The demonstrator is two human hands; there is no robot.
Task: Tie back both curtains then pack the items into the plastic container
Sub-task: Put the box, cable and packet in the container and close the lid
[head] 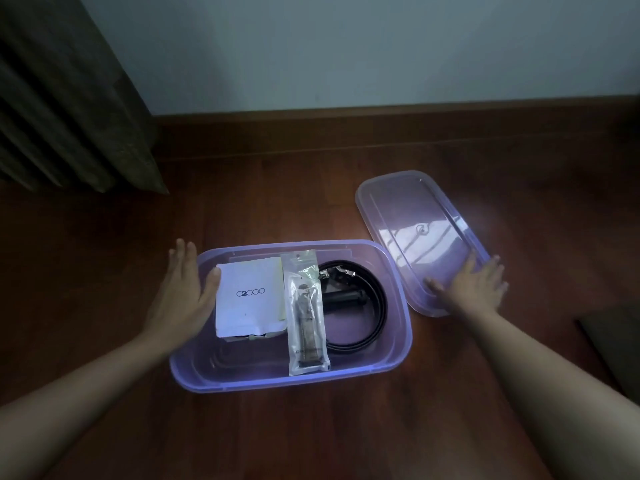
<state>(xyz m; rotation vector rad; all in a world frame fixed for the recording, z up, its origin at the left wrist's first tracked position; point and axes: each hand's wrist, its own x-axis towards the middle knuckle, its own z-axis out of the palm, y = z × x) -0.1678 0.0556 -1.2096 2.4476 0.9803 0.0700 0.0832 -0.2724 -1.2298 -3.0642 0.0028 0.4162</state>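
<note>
A translucent purple plastic container (398, 327) stands open on the wooden floor. Inside it lie a white pouch marked G2000 (247, 299), a clear zip bag holding a dark strap (306, 313) and a coiled black belt (367, 306). My left hand (183, 289) hovers open over the container's left rim, its thumb beside the white pouch. The container's purple lid (412, 220) lies flat on the floor to the right. My right hand (474, 285) rests open, fingers spread, on the lid's near end.
A dark pleated curtain (65, 109) hangs at the far left and reaches the floor. A pale wall with a wooden skirting board (381, 123) runs behind. A dark flat object (616, 344) lies at the right edge.
</note>
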